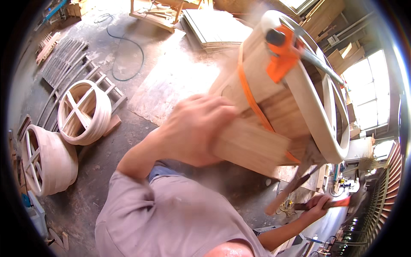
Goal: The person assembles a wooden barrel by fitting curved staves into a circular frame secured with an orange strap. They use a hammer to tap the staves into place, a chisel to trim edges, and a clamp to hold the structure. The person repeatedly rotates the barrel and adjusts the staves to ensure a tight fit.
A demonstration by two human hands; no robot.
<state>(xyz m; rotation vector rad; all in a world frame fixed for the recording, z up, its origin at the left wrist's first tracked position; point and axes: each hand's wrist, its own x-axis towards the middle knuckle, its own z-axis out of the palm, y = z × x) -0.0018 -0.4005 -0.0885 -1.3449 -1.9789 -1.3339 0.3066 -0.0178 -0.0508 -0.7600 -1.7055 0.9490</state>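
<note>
My left hand (195, 128) is closed round a pale wooden block (252, 145), which lies across the side of a large tapered wooden drum (274, 100). An orange strap (250, 94) runs round the drum's staves. On its pale rim sits an orange clamp (284, 53), whose metal bar crosses the open end. Lower right, my right hand (319, 206) grips what looks like a hammer (340, 202) by its red and dark handle; its head is blurred. Close to that hand, a wooden handle (282, 199) hangs below the drum's rim. Motion smears the left hand and block.
Two round wooden frames with cross braces, one (84, 111) behind the other (49, 160), stand on the floor at left beside a slatted rack (92, 73). Stacked panels (216, 28) lie beyond the drum. A hose (141, 53) curls across the floor. A fan-like grille (387, 188) stands at far right.
</note>
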